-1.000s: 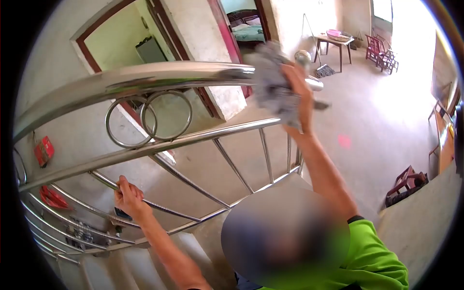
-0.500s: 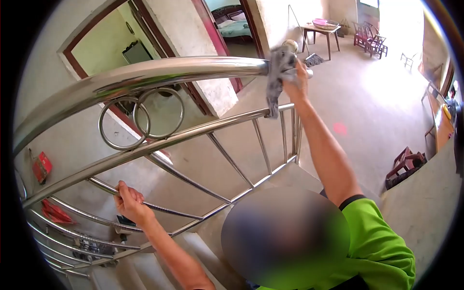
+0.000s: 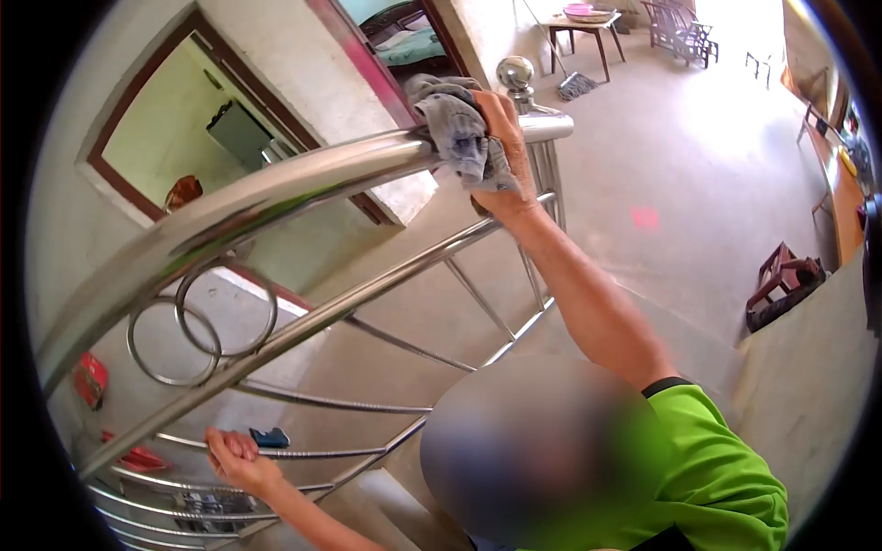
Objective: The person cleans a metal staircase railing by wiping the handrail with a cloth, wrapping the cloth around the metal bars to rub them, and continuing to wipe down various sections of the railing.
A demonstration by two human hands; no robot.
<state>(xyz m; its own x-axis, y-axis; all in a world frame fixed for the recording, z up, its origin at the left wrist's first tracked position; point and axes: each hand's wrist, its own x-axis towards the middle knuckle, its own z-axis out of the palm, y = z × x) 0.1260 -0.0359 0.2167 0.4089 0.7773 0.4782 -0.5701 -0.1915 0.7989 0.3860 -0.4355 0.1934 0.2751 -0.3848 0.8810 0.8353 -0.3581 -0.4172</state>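
A crumpled grey cloth (image 3: 457,129) is gripped in my right hand (image 3: 507,156), which presses it around the thick metal handrail (image 3: 303,170) close to its end. Just past that hand, a round metal ball (image 3: 515,73) tops the railing post. Lower down on the left, the fingers of my left hand (image 3: 241,464) are wrapped round one of the thin metal balusters (image 3: 312,454). Two interlocking metal rings (image 3: 226,308) sit between the handrail and the lower rail (image 3: 358,292). My palm hides part of the cloth.
Stair steps (image 3: 390,500) descend beside the railing. A mop (image 3: 577,86) leans near a small table (image 3: 588,26) with basins on it. A wooden stool (image 3: 774,275) stands at right by a low wall (image 3: 808,367). Red items (image 3: 90,379) lie beyond the railing.
My right hand and the cloth have moved left along the handrail, away from its end, uncovering the metal ball. My left hand still grips a baluster, now lower in view. The whole view has shifted.
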